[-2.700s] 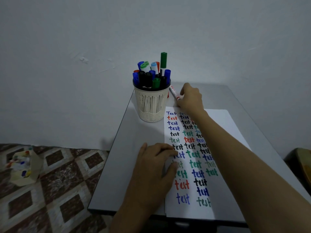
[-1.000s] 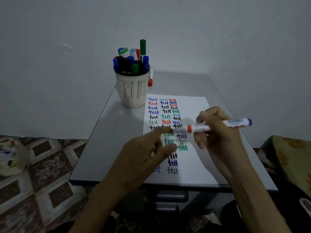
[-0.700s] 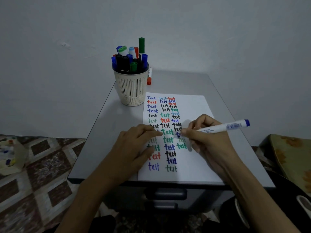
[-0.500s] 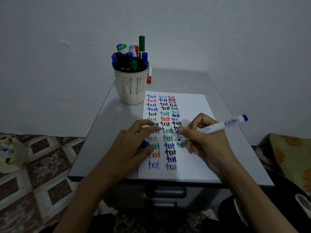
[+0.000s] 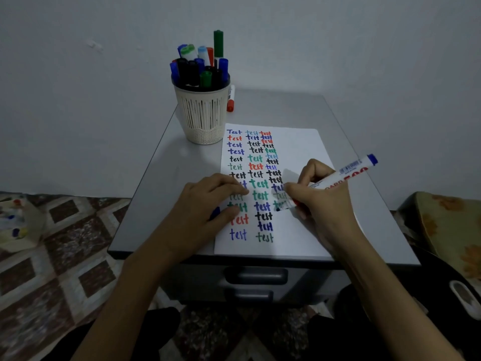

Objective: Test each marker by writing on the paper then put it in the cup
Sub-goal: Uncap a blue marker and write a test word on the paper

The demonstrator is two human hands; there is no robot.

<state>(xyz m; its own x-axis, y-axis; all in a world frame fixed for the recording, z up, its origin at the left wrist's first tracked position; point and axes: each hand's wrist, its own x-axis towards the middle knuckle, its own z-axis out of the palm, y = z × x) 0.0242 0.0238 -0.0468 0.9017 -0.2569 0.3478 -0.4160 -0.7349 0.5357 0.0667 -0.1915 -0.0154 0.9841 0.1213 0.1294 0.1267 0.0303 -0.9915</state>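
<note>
Could easily smudge fresh ink here, with the heel of the right hand parked on the paper right beside the third column. Could also land on top of an old "test", being that crowded, and then no telling whether the marker works. Might skid the sheet too, if easing off with the left hand.

Pose-wise: pinching the marker low, pen-style, in the right fingers, tip down at the third column, blue tail end angled up and to the right. Pressing the left fingers mostly straight on the first column, pinning the sheet. Something blue poking out under the thumb, maybe the cap, can't tell if gripped.

Further out: cup crammed with markers, just off the paper's far left corner, plus one red-capped marker lying behind it on the cabinet top.
</note>
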